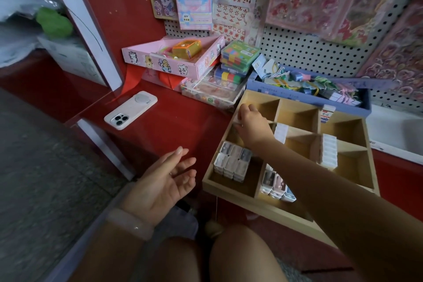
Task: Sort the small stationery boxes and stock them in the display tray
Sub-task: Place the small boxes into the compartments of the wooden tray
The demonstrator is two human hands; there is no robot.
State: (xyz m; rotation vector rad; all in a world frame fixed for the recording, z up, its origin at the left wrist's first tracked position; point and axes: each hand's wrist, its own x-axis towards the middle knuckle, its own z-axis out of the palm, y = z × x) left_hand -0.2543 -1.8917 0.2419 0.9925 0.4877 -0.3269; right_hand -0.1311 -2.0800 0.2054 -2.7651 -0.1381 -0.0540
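Head view: right hand (250, 121) reaches into tray (231, 192); left hand (160, 181) hovers palm-up.

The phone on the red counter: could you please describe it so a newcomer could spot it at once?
Start at the wooden tray and look left across the red counter. The phone lies flat and alone there, face down. It is the only white slab, with three camera lenses and a round ring on its back.

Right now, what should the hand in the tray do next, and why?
Probably lift out of the wooden tray and fetch more boxes: the right hand sits over a left cell, several cells look bare, and the left hand is open and holds nothing.
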